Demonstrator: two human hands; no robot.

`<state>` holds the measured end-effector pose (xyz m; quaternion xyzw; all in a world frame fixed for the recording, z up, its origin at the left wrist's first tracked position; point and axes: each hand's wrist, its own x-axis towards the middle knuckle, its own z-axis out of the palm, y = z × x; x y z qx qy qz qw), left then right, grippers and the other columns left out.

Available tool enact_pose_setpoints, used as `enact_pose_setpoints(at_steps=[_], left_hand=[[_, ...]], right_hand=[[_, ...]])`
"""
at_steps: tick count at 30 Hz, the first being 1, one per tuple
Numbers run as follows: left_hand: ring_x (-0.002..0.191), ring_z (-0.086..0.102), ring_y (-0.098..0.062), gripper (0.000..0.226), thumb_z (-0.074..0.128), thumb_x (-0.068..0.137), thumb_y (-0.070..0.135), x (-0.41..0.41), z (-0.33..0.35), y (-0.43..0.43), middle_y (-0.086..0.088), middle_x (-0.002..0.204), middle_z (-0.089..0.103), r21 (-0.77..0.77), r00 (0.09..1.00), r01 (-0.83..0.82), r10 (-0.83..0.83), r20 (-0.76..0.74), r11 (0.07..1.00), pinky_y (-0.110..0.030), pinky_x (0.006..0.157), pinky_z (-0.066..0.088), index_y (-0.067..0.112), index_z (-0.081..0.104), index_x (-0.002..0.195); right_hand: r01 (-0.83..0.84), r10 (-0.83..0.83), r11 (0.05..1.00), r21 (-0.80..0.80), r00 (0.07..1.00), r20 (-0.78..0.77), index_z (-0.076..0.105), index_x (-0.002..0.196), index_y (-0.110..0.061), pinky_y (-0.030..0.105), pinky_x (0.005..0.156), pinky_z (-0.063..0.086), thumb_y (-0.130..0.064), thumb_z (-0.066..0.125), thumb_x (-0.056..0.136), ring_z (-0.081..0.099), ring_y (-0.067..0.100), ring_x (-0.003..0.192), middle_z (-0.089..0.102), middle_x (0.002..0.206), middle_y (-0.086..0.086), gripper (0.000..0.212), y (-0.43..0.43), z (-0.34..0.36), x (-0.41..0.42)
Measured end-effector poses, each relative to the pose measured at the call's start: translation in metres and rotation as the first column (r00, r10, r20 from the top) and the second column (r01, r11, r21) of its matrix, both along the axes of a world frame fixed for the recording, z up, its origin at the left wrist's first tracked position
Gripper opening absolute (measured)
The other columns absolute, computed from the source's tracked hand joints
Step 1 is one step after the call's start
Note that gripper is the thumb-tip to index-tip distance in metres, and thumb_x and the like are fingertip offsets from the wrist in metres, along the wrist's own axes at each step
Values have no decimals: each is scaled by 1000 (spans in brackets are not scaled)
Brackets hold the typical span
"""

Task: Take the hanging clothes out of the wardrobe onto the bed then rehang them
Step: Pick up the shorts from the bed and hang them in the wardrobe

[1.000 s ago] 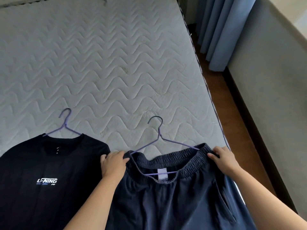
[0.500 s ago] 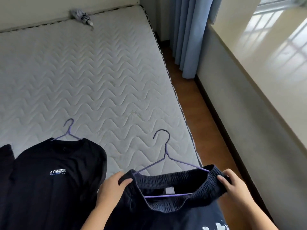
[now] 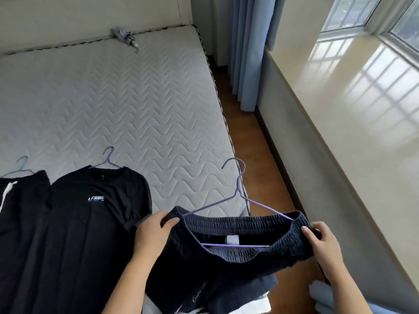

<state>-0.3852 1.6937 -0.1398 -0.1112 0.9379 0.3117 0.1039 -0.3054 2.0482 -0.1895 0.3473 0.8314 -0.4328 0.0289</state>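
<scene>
Dark navy shorts (image 3: pixel 226 270) hang on a purple wire hanger (image 3: pixel 240 191), lifted off the bed's right corner. My left hand (image 3: pixel 154 234) grips the left end of the elastic waistband. My right hand (image 3: pixel 324 243) grips the right end. A black T-shirt (image 3: pixel 90 223) with a white logo lies flat on the mattress (image 3: pixel 113 98) on its own purple hanger (image 3: pixel 108 158). Further left lie black trousers (image 3: pixel 20 211) with a white drawstring on a pale blue hanger (image 3: pixel 21 165). The wardrobe is not in view.
A folded grey umbrella (image 3: pixel 125 37) lies at the mattress's far edge by the wall. Right of the bed runs a strip of wooden floor (image 3: pixel 256 143), then a grey wall under a wide window sill (image 3: pixel 353 105). Blue curtains (image 3: pixel 247 51) hang in the far corner.
Both hands have lifted the shorts and hanger off the mattress and carried them right, past the bed's corner. My view has turned up and right, showing the window and the trousers.
</scene>
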Motion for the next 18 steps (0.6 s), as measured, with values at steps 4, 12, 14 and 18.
enact_pose_setpoints(at_steps=[4,12,14,18], left_hand=[[95,60,-31,30,59,86,33,51,20,-14,-10,97,69,-70,997,-70,68,-42,995,-29,70,35,6,64,98],[111,56,-32,42,61,84,33,140,50,-70,-14,116,65,-51,952,-286,278,-128,957,-36,89,41,4,60,115],[115,54,-33,44,61,84,32,163,58,-89,-14,121,63,-32,926,-355,347,-151,934,-37,92,40,4,59,117],[113,55,-33,42,63,83,31,220,65,-138,-14,119,64,10,859,-483,477,-185,875,-37,92,41,4,61,114]], right_hand=[[-86,85,996,-23,996,-26,55,85,-4,34,63,36,-16,61,86,54,30,79,58,79,8,14,-10,16,20],[-291,289,957,-5,950,-120,54,88,-7,33,70,36,-21,62,86,53,26,82,58,84,6,16,-57,61,17],[-359,354,933,-1,922,-158,54,88,-6,31,70,34,-20,62,86,52,26,82,58,84,8,16,-81,72,13],[-506,499,862,7,847,-185,55,80,-14,30,67,37,-21,65,84,54,28,79,60,81,8,13,-137,84,9]])
